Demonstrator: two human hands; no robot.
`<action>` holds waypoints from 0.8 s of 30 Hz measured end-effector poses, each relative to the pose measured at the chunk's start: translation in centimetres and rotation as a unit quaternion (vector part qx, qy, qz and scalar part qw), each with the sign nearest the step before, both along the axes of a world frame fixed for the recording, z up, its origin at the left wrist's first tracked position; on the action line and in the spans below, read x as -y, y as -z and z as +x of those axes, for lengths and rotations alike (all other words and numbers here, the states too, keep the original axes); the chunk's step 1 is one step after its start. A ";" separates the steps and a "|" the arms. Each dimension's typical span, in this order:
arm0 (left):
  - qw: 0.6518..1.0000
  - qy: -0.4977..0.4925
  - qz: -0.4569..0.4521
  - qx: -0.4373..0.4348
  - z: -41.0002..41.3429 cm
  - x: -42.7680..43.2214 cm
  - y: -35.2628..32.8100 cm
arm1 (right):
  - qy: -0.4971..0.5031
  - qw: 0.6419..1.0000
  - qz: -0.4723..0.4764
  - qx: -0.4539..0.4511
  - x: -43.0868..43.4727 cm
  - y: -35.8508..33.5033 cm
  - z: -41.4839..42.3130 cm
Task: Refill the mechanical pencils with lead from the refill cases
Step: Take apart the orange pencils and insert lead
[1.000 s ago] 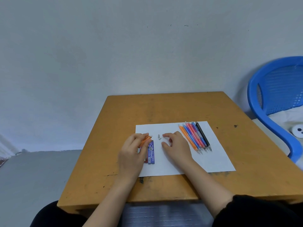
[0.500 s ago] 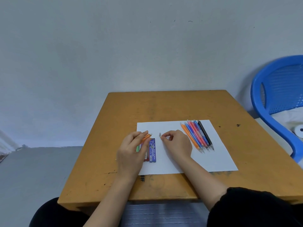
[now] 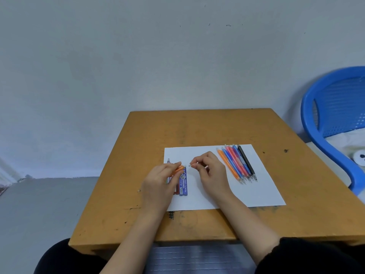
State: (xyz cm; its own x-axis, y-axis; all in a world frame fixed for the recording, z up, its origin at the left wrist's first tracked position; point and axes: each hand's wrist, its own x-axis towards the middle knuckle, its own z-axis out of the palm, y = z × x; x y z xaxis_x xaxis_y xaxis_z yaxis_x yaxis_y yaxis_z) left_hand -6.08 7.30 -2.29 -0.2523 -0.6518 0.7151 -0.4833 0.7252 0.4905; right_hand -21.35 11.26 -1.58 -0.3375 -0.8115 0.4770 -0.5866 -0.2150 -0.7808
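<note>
Squarely ahead stands the wooden bench (image 3: 197, 127), with a white sheet (image 3: 246, 194) lying on its near half. Bare wood shows beyond the sheet's far edge and along both its sides, and the sheet's near edge lies close to the bench's front edge. A blue plastic chair (image 3: 335, 115) stands well to the right of the sheet, off the bench.

Both hands are over the sheet's left half. The left hand (image 3: 158, 184) has its fingers curled round an orange pencil (image 3: 180, 168), and the right hand (image 3: 212, 175) pinches a small pale piece (image 3: 190, 165) between thumb and forefinger, its other fingers bent in. The sheet's near right part is bare paper.

On the sheet's far right part a row of pencils (image 3: 238, 165) lies side by side and touching. Their long axes slant from far left to near right, tips toward the sheet's near edge.

A blue refill case (image 3: 183, 184) lies on the sheet's left part between the hands, long axis running near to far. A red case (image 3: 176, 191) lies just beside it, partly under the left hand. Another pencil (image 3: 168, 160) lies along the sheet's left edge, its far end showing past the left hand.

The orange pencil's long axis slants up to the right, and its exposed end points at the small pale piece. The two are close, but I cannot tell whether they touch.
</note>
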 end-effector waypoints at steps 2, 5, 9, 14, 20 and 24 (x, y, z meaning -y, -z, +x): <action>1.000 0.000 -0.007 0.000 -0.1 -0.1 -0.1 | -0.013 1.000 -0.005 -0.009 -0.1 0.0 0.0; 1.000 0.002 -0.018 -0.003 -0.2 -0.2 -0.2 | -0.022 0.999 -0.011 -0.021 0.0 0.1 0.1; 1.000 0.004 -0.017 -0.010 -0.3 -0.2 -0.3 | -0.012 1.000 -0.019 -0.021 0.1 0.2 0.1; 1.000 0.011 -0.016 -0.014 -0.3 -0.3 -0.1 | -0.003 0.999 -0.023 -0.028 0.2 0.2 0.0; 1.000 0.007 -0.020 -0.010 -0.3 -0.3 -0.2 | 0.000 0.998 -0.023 -0.051 0.3 0.5 -0.2; 1.000 0.006 -0.017 -0.010 -0.2 -0.3 -0.2 | 0.002 0.995 -0.042 -0.094 0.2 0.8 -0.3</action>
